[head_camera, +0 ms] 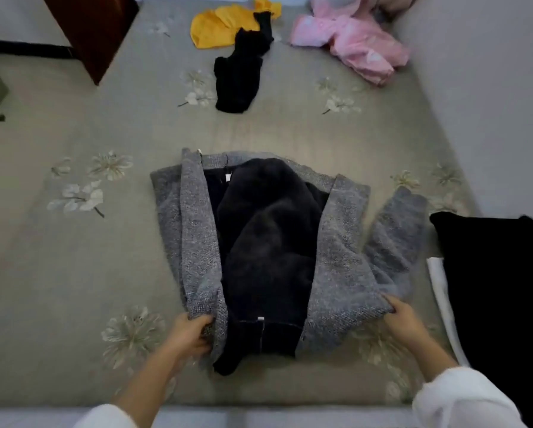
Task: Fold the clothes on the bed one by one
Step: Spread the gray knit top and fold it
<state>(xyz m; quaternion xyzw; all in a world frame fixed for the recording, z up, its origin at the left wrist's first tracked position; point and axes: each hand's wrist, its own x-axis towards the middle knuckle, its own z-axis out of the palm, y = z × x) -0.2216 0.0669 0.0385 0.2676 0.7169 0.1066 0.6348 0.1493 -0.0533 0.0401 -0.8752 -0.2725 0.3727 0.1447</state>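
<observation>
Grey knit cardigan looks soft, floppy, kinda bulky; your left grip and right grip are both pinched on its bottom corners, good spots I'd say.

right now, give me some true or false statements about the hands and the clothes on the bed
1. Both the left hand and the right hand grip the grey cardigan at its near edge. True.
2. The cardigan lies closed. False: it lies open, its dark lining showing.
3. A pink garment lies at the bed's far end. True.
4. The yellow garment lies beside the left hand. False: it lies crumpled at the far end, next to a black garment.
</observation>
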